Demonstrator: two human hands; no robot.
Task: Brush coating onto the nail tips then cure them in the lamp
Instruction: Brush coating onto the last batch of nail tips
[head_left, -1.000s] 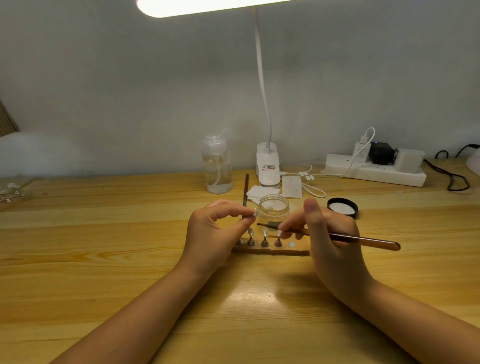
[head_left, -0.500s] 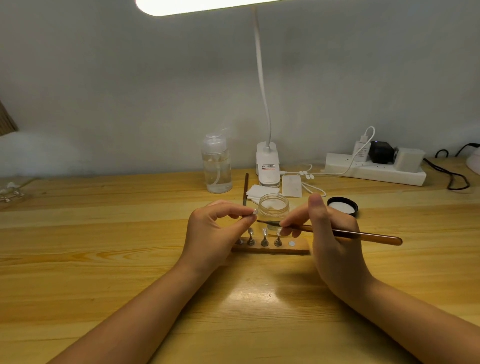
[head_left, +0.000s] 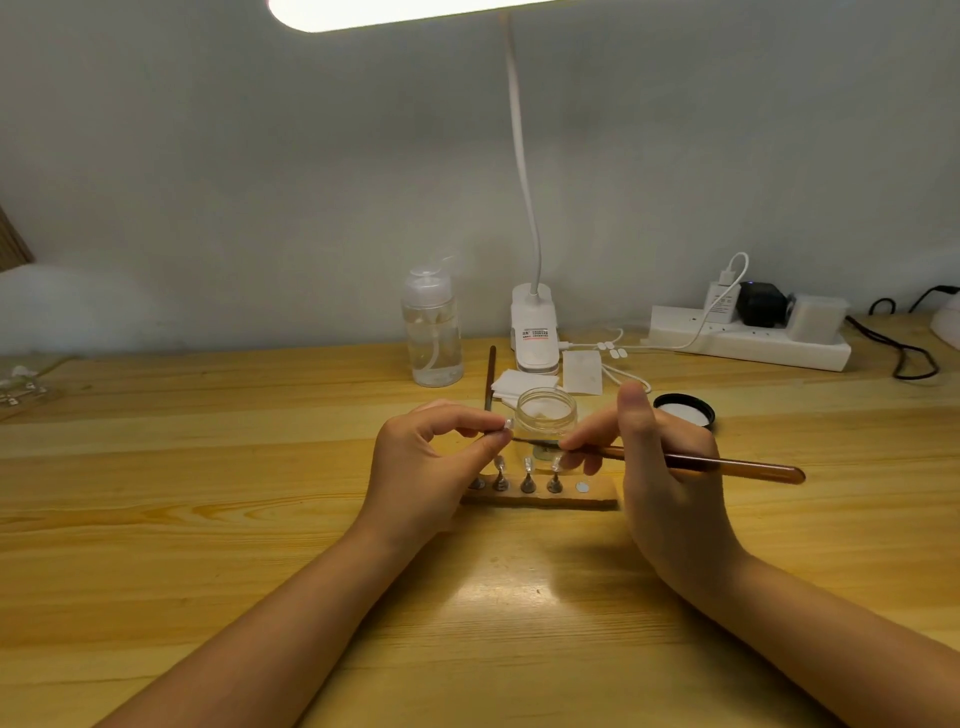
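Observation:
My left hand (head_left: 434, 462) pinches a small clear nail tip (head_left: 507, 424) between thumb and forefinger, raised above the wooden holder strip (head_left: 597, 500). My right hand (head_left: 660, 467) grips a brown brush (head_left: 727, 465), whose dark bristle end points left and reaches the pinched tip. Several nail tips on metal stands (head_left: 527, 475) stand in a row on the strip, with one bare round pad (head_left: 583, 487) at its right end. An open clear glass jar (head_left: 546, 413) sits just behind the strip.
The jar's black lid (head_left: 684, 409) lies to the right. A clear pump bottle (head_left: 432, 332), a clip desk lamp base (head_left: 535, 332), white pads (head_left: 522, 385), a second brush (head_left: 489, 376) and a white power strip (head_left: 748, 340) with cables line the back of the wooden table (head_left: 208, 493).
The right hand has shifted the brush slightly left, bringing its bristles up to the tip held in the left hand. The left hand has stayed in place.

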